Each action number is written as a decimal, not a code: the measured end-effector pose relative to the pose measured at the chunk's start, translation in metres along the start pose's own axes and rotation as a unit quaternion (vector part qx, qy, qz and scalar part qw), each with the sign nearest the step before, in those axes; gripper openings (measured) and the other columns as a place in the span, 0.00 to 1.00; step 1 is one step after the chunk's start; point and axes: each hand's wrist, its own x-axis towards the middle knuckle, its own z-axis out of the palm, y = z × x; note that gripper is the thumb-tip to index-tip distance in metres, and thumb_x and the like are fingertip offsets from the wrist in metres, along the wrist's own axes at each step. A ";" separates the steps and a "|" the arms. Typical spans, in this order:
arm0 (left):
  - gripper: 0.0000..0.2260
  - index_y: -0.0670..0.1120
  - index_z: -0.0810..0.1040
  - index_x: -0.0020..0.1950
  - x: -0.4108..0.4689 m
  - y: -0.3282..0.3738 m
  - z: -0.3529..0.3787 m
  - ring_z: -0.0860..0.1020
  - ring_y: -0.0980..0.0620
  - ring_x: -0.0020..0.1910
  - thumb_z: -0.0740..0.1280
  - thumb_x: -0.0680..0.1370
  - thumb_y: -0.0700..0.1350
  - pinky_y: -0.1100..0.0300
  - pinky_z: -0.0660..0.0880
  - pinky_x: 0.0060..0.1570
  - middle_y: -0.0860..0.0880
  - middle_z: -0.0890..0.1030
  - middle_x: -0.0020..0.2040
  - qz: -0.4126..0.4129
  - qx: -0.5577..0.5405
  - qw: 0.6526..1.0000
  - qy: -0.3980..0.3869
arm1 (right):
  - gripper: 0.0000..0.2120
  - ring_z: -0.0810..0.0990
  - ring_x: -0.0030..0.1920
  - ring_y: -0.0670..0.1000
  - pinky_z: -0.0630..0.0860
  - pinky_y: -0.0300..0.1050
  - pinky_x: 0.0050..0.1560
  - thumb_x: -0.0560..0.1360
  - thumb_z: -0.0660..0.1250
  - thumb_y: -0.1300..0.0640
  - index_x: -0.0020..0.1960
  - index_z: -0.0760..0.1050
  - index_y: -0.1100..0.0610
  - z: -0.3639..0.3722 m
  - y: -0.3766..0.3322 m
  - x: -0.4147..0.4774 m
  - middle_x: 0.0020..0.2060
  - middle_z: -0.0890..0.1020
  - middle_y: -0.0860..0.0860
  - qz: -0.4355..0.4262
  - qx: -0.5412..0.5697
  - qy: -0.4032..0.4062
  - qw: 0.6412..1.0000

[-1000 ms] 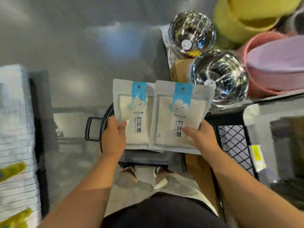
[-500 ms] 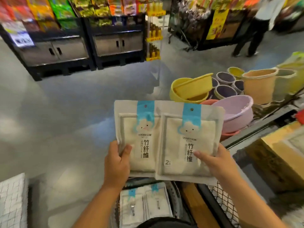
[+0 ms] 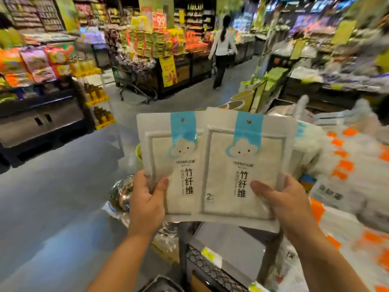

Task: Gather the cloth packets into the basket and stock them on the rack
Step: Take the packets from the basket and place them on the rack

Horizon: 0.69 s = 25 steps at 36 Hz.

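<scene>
I hold two white cloth packets with blue cloud labels upright in front of me, side by side. My left hand grips the left cloth packet at its lower left corner, thumb on the front. My right hand grips the right cloth packet at its lower right, thumb across the front. The right packet overlaps the left one's edge. A dark edge of the basket shows at the bottom of the frame.
A black wire rack stands below the packets. Shiny steel bowls sit to its left. White and orange bagged goods pile up on the right. A person walks down the aisle ahead; shelving lines the left.
The view has swung up from the floor and basket to the shop aisle. Both hands have lifted the two packets higher, still side by side.
</scene>
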 end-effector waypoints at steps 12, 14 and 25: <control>0.07 0.62 0.78 0.54 0.076 0.006 0.199 0.83 0.38 0.52 0.71 0.78 0.51 0.33 0.79 0.49 0.45 0.84 0.53 0.012 -0.110 0.981 -0.162 | 0.22 0.87 0.51 0.56 0.83 0.52 0.49 0.67 0.77 0.60 0.60 0.80 0.58 -0.130 0.001 0.105 0.51 0.87 0.53 -0.035 0.040 0.078 0.996; 0.11 0.59 0.77 0.58 0.088 -0.004 0.231 0.82 0.36 0.53 0.70 0.77 0.56 0.31 0.78 0.50 0.44 0.84 0.54 0.006 -0.111 0.977 -0.185 | 0.20 0.87 0.51 0.57 0.84 0.52 0.48 0.68 0.76 0.63 0.59 0.79 0.58 -0.147 0.004 0.124 0.51 0.87 0.54 -0.030 0.051 0.088 0.994; 0.09 0.54 0.73 0.59 0.130 -0.080 0.361 0.80 0.64 0.48 0.57 0.83 0.43 0.70 0.75 0.46 0.61 0.82 0.49 -0.026 -0.040 0.960 -0.277 | 0.20 0.86 0.49 0.49 0.82 0.42 0.43 0.72 0.76 0.67 0.60 0.76 0.54 -0.188 0.088 0.238 0.49 0.87 0.48 0.057 0.023 0.119 0.991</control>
